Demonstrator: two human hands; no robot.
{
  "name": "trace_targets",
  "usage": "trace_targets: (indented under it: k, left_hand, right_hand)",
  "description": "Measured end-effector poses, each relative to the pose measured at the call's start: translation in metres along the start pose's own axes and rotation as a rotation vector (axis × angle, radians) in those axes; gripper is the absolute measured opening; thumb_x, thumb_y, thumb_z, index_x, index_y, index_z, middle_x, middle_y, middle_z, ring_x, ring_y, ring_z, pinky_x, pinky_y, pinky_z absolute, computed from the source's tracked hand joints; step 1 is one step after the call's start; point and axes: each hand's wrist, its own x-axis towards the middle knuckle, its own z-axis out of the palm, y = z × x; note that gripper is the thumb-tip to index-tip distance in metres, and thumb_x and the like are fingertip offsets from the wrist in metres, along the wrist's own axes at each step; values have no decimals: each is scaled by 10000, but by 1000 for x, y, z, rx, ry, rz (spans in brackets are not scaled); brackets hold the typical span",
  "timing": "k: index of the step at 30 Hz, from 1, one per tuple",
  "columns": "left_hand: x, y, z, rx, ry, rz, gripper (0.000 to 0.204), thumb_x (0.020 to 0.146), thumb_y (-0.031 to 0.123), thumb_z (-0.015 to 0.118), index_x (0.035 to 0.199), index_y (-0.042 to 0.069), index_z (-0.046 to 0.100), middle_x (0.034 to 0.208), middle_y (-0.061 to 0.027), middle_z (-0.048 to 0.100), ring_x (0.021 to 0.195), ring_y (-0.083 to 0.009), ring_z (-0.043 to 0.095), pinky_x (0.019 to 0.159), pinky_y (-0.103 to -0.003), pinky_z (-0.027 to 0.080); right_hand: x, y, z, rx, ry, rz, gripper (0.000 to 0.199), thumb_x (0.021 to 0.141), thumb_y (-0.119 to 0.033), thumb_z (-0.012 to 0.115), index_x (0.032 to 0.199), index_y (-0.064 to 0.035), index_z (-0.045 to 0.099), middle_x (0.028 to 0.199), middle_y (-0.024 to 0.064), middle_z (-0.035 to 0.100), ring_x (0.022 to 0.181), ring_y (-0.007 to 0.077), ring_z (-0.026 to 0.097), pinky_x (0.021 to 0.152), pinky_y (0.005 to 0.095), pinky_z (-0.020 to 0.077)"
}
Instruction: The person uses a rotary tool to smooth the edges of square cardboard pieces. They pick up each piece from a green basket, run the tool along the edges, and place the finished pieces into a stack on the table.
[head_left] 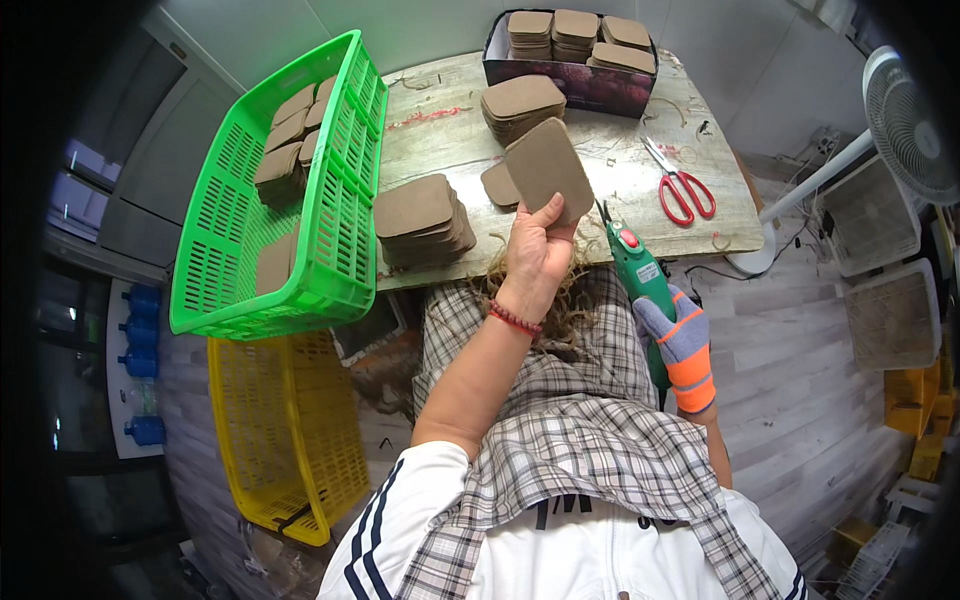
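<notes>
My bare left hand [541, 248] pinches a flat brown rounded-corner pad [550, 172] by its lower edge, holding it tilted above the table. In a grey and orange glove, my right hand [681, 345] wraps round green electric scissors [634, 262] with a red button. Their blades point up, close to the pad's right edge. Behind the held pad stands a stack of like pads [522, 108], and a single pad [500, 187] lies partly hidden by it. Another tall stack [422, 220] stands left of my left hand. Thin brown trimmings [570, 325] lie on my checked apron.
A green crate [345, 215] with stacked pads stands on the table's left. At the back, a dark box [600, 92] holds more stacks. Red-handled scissors [683, 190] lie on the right of the table [440, 110]. A yellow crate [290, 430] sits below left; a white fan [885, 110] stands right.
</notes>
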Motion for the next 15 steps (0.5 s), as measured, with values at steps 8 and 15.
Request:
trace_targets:
  k: [8,15]
  left_hand:
    - [-6,-9,2,-27,0,-27,378,838,-73,561,1185,69,507,1178,-86,555,1115,-243,523,997,-404,426]
    - [-20,-19,-11,100,-58,-80,313,844,-75,548,1128,54,527,1119,-94,592,1046,-234,572,948,-382,465]
  right_hand:
    - [-2,-5,1,60,-17,32,231,802,-159,685,957,-10,599,647,-9,562,534,44,486,485,199,385]
    - [-2,-11,0,111,2,25,209,811,-157,689,920,-11,586,626,-7,546,504,46,479,467,198,389]
